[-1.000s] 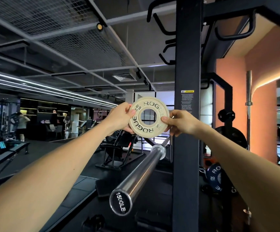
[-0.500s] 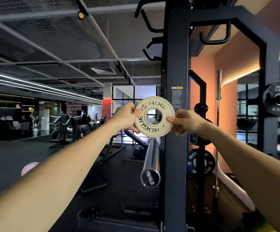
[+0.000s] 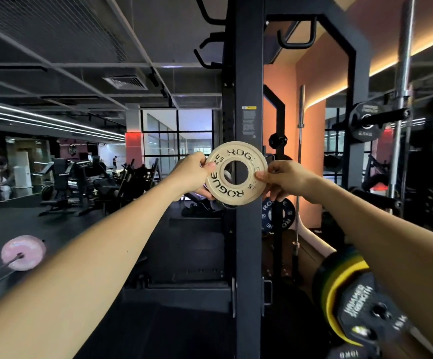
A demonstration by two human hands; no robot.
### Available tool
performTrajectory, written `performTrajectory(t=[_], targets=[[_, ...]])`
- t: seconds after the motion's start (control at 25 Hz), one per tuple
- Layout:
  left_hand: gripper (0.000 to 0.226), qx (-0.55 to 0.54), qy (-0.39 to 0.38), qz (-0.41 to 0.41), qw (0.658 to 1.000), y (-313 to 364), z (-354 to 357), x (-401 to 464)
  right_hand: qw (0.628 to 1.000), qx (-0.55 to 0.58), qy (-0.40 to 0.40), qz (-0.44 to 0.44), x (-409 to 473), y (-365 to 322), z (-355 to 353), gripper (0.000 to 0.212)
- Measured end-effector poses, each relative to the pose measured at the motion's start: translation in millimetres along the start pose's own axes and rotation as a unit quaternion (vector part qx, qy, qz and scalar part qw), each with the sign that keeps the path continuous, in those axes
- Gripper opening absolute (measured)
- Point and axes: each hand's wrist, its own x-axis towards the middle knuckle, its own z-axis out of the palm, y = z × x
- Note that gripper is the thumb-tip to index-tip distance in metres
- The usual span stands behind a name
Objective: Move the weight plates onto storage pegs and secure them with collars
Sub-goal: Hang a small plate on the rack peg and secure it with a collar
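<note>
A small cream ROGUE 0.5 kg weight plate (image 3: pixel 236 173) is held upright at arm's length, in front of the black rack upright (image 3: pixel 249 99). My left hand (image 3: pixel 193 174) pinches its left rim and my right hand (image 3: pixel 282 180) pinches its right rim. A black 2.5 kg plate (image 3: pixel 365 122) hangs on a storage peg (image 3: pixel 389 115) at the upper right. A stack of yellow and black plates (image 3: pixel 350 301) sits on a peg at the lower right, under my right forearm.
A blue 20 kg ROGUE plate (image 3: pixel 278 215) hangs low behind the upright. A chrome barbell (image 3: pixel 402 99) stands vertical at the right. A pink plate (image 3: pixel 23 252) on a bar lies on the floor at left. Benches and machines fill the left background.
My view has swung right. The chrome barbell sleeve that pointed at me has left the frame, and the right-hand pegs with plates have come into view. Both hands still hold the cream plate.
</note>
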Motion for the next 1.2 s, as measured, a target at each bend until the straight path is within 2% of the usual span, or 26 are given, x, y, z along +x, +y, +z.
performTrajectory(t=[0.24,0.6,0.88,1.08,1.2], targets=[[0.022,-0.008,-0.004,-0.03,1.0,-25.7,14.2,-28.7,0.999,-0.005,-0.019,0.026,-21.6,16.8,21.9,0.034],[0.021,-0.015,0.015,-0.07,0.997,-45.3,26.8,-18.6,0.999,-0.025,-0.026,0.035,-6.9,36.2,35.6,0.026],[0.016,0.05,0.085,0.017,0.995,-67.0,42.0,4.8,0.999,-0.042,0.026,0.015,16.1,58.4,45.2,0.028],[0.021,0.039,0.077,0.007,0.996,-80.5,47.0,36.9,0.998,-0.048,0.028,0.017,48.6,75.8,48.3,0.023],[0.017,0.082,0.083,0.003,0.993,-89.6,51.2,61.7,0.998,-0.052,0.033,0.015,74.0,89.6,50.9,0.021]])
